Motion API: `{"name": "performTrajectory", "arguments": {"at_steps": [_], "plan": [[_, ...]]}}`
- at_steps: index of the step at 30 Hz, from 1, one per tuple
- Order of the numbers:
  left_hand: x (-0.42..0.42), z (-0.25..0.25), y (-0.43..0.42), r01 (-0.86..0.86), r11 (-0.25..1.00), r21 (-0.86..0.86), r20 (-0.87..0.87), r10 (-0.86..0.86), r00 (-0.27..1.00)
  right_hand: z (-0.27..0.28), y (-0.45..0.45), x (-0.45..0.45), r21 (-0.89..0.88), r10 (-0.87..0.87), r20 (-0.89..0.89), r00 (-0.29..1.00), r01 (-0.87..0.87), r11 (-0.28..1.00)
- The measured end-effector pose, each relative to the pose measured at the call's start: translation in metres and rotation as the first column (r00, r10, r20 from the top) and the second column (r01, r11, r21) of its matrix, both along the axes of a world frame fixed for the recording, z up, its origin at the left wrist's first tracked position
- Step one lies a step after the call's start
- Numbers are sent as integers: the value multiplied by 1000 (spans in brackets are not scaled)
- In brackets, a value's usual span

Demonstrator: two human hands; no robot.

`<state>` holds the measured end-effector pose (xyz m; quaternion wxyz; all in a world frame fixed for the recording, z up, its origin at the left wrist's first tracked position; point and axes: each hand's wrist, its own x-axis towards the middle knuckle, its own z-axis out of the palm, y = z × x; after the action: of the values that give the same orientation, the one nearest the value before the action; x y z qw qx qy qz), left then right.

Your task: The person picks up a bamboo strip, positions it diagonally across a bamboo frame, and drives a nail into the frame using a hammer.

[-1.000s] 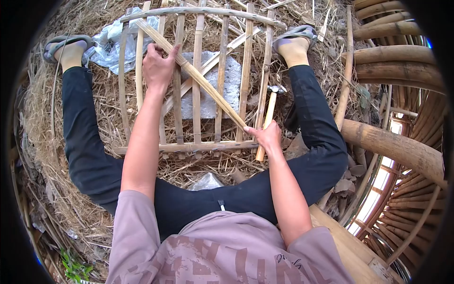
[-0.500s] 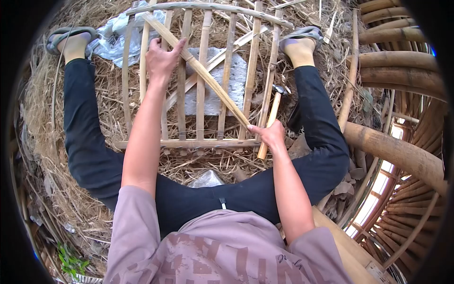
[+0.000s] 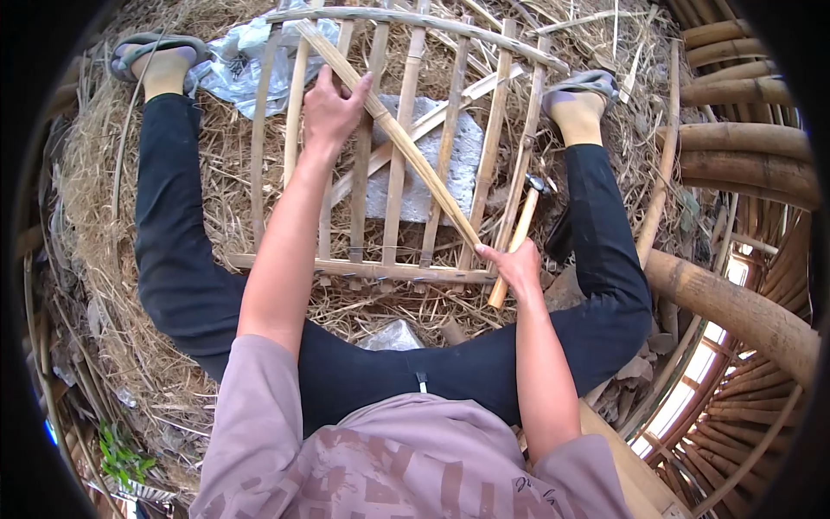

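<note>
A bamboo frame lies between my legs, with several upright slats (image 3: 357,208) joining a curved top rail (image 3: 424,17) and a straight bottom rail (image 3: 380,271). Diagonally across it runs a loose bamboo strip (image 3: 415,160). My left hand (image 3: 330,114) grips the strip's upper part between thumb and fingers. Down at the strip's lower end, my right hand (image 3: 519,266) presses its thumb against the tip. That same hand is closed around a hammer (image 3: 523,223), its dark head pointing away from me and its wooden handle passing under the palm.
Under the frame is a grey stone slab (image 3: 462,160), with another pale strip (image 3: 467,97) crossing it. A clear plastic bag (image 3: 246,65) lies at the upper left. Thick bamboo poles (image 3: 735,294) stand on the right. Straw and shavings cover the ground.
The whole scene has shifted slightly right and down in view as the head moved. Both hands keep their grips, and the strip lies at the same slant across the frame.
</note>
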<state>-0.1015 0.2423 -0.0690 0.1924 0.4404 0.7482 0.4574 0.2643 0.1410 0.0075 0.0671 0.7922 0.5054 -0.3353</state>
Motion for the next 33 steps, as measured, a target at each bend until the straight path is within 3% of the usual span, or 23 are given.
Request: {"name": "performTrajectory", "arguments": {"at_steps": [4, 5, 8, 17, 23, 26, 29, 33], "plan": [[0, 4, 0, 5, 999, 34, -25, -4, 1000, 2, -1, -3, 25, 8, 44, 999, -9, 1000], [-2, 6, -1, 43, 997, -64, 33, -41, 999, 5, -1, -4, 30, -4, -7, 1000, 4, 1000], [-2, -1, 2, 14, 999, -40, -104, -18, 994, 13, 1, -12, 16, -17, 5, 1000, 17, 1000], [-7, 12, 3, 95, 973, -209, -20, -102, 995, 2, -1, -6, 47, 10, 18, 1000, -10, 999], [3, 8, 3, -6, 906, -422, -193, -84, 978, 4, 0, -6, 19, 8, 9, 1000, -9, 1000], [9, 13, 0, -68, 932, -356, -190, -1, 982, 1, -1, -5, 34, 1, 7, 1000, -2, 999], [9, 9, -4, -97, 967, -237, -309, 20, 951, 0, -1, -3, 38, 9, -4, 1000, -9, 999], [6, 11, 1, -53, 925, -376, -271, -55, 961, -3, -1, 0, 23, -1, -23, 1000, 1, 1000]]}}
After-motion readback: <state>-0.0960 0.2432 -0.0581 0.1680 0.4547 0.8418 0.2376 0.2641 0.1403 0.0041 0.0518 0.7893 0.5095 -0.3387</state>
